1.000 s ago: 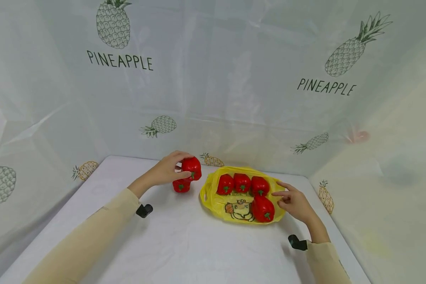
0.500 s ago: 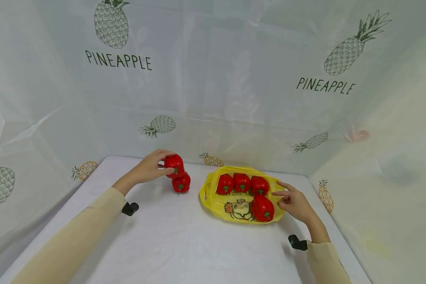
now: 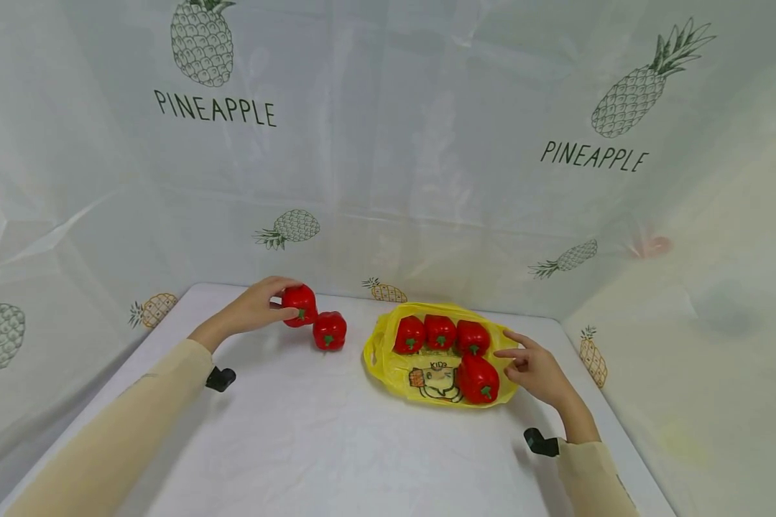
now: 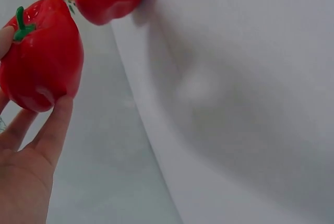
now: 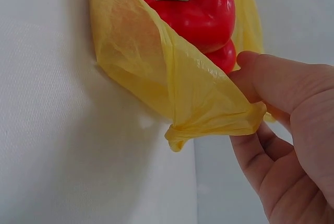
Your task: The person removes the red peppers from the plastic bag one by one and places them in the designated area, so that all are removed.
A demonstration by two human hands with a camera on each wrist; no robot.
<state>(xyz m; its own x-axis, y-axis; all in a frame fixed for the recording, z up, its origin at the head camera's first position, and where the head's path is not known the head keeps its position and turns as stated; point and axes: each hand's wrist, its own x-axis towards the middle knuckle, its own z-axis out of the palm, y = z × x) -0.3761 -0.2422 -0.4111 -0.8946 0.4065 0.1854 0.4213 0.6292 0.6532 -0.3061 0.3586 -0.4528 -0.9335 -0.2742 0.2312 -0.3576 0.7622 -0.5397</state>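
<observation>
A red bell pepper (image 3: 299, 305) with a green stem is gripped between the thumb and fingers of my left hand (image 3: 248, 309), at the back left of the table. Just right of it, another red bell pepper (image 3: 330, 331) lies on the table. In the left wrist view, the held pepper (image 4: 44, 59) shows its stem near the thumb. My right hand (image 3: 539, 371) is at the right edge of a yellow plastic bag (image 3: 401, 373). In the right wrist view, the bag's knotted corner (image 5: 214, 114) runs between thumb and fingers. Several red bell peppers (image 3: 440, 332) lie on the spread bag.
The white table (image 3: 349, 452) ends at the back against a plastic curtain (image 3: 388, 165) printed with pineapples. At the bag's left end is a handle loop (image 3: 373, 357). A black wrist camera (image 3: 541, 442) sits on each forearm.
My left hand has carried its pepper leftward and slightly lower, from in front of the other table pepper to its left side. The right hand and the bag have stayed in place.
</observation>
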